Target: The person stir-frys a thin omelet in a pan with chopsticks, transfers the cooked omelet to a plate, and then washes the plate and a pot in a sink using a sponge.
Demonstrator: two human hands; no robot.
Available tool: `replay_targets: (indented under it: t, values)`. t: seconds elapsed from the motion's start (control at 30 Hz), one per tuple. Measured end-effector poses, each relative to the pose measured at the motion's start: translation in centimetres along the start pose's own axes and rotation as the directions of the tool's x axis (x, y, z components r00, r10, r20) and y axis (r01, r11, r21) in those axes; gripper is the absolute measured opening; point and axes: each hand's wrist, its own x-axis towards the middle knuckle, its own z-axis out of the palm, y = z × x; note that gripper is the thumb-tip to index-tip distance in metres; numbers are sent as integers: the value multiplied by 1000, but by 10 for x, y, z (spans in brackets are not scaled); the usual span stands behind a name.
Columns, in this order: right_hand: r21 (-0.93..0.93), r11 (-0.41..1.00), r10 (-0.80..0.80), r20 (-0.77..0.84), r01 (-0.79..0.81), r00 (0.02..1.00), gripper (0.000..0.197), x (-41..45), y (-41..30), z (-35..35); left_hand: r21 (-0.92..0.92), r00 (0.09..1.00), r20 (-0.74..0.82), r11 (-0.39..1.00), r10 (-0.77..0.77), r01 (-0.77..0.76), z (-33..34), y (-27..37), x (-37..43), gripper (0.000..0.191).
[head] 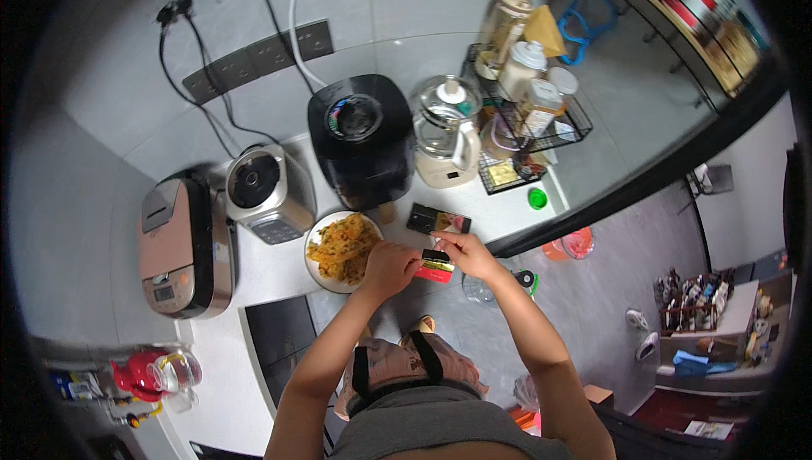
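Both my hands meet over the front edge of the white counter. My left hand (pixel 391 268) has its fingers curled at the left side of a small red and gold packet (pixel 436 271). A black strip (pixel 435 256) runs along the packet's top; whether it is a clip or part of the packet cannot be told. My right hand (pixel 468 253) pinches near the strip from the right, its fingertips partly hiding each other. Just beyond, a flat black box with a coloured picture (pixel 438 219) lies on the counter. Left of my hands, a white plate (pixel 313 271) holds fried rice (pixel 346 247).
Behind the plate stand a silver appliance (pixel 269 193), a black air fryer (pixel 361 168) and a glass kettle (pixel 447 136). A pink rice cooker (pixel 168 225) is at left. Wire baskets (pixel 558 136) hold jars, near a green cap (pixel 537 199). A dark panel edge (pixel 596 203) bounds the right.
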Motion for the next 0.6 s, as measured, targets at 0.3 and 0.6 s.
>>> replay_targets:
  t: [0.3, 0.6]
  values:
    - [-206, 978, -13, -223, -34, 975, 40, -55, -3, -49, -59, 986, 92, 989, 140, -135, 32, 35, 32, 9]
    - [-279, 960, -53, -282, -29, 958, 34, -79, -24, -73, -86, 968, 67, 968, 241, -235, 44, 61, 57, 6]
